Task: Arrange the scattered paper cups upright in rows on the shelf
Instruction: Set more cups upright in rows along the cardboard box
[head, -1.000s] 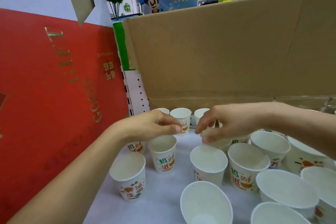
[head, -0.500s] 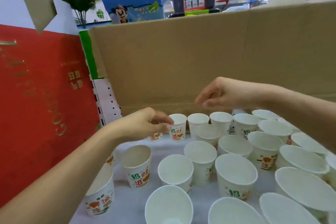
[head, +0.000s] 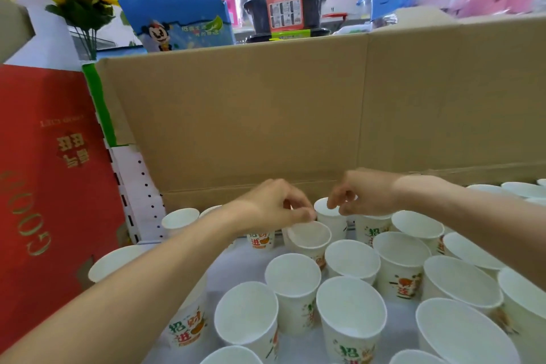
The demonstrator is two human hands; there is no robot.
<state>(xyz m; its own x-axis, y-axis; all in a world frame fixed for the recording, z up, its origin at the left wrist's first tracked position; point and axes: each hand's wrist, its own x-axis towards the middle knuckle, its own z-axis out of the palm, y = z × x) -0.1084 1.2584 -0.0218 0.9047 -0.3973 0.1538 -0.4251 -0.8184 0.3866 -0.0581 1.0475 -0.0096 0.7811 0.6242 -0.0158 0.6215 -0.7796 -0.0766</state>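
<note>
Several white paper cups with red and green print stand upright on the pale shelf (head: pixel 239 260), among them a front cup (head: pixel 351 316) and a far-left cup (head: pixel 180 219). My left hand (head: pixel 274 207) reaches in from the lower left, and its fingertips pinch the far rim of a slightly tilted cup (head: pixel 310 241) in the second row. My right hand (head: pixel 360 195) comes from the right, with finger and thumb pinching the rim of a back-row cup (head: pixel 332 220) against the cardboard. My left forearm hides part of the left cups.
A tall cardboard wall (head: pixel 266 127) closes the back of the shelf. A big red box (head: pixel 44 186) stands on the left beside a white perforated panel (head: pixel 139 186). Cups crowd the right side up to the frame edge. Store goods sit above the cardboard.
My right hand has dropped from above the cups onto the back-row cup's rim. My left hand has moved right to the tilted cup. The view has tilted upward.
</note>
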